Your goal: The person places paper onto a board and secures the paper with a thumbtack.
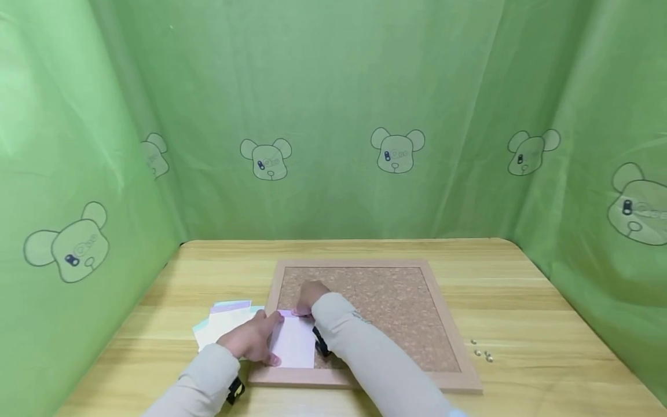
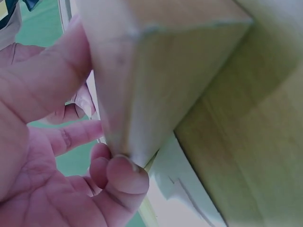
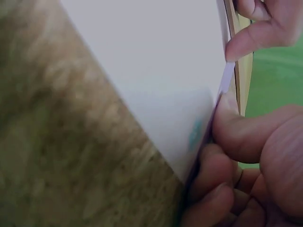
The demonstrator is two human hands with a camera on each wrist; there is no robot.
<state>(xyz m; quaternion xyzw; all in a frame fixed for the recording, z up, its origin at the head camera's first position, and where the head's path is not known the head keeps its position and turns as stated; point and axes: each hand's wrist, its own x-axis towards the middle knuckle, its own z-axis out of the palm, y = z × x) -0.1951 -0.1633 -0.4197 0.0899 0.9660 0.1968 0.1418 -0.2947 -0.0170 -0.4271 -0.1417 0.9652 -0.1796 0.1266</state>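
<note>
A white sheet of paper (image 1: 294,346) with a purple top strip lies on the left part of a wood-framed cork board (image 1: 380,313). Across the sheet's left side is my left hand (image 1: 255,335), its thumb by the bottom edge and its index finger on the top strip. Other left fingers (image 2: 128,175) curl loosely by the wooden frame (image 2: 118,85). My right hand (image 1: 311,296) is at the sheet's top edge, and its thumb and curled fingers pinch the purple strip (image 3: 228,78). Anything small under those fingertips is hidden.
More paper sheets (image 1: 224,323) with purple and light-blue strips lie fanned out left of the board, partly behind my left hand. Several small shiny metal pieces (image 1: 488,357) lie on the wooden table (image 1: 542,353) right of the board. Green curtains (image 1: 333,202) stand behind and at both sides.
</note>
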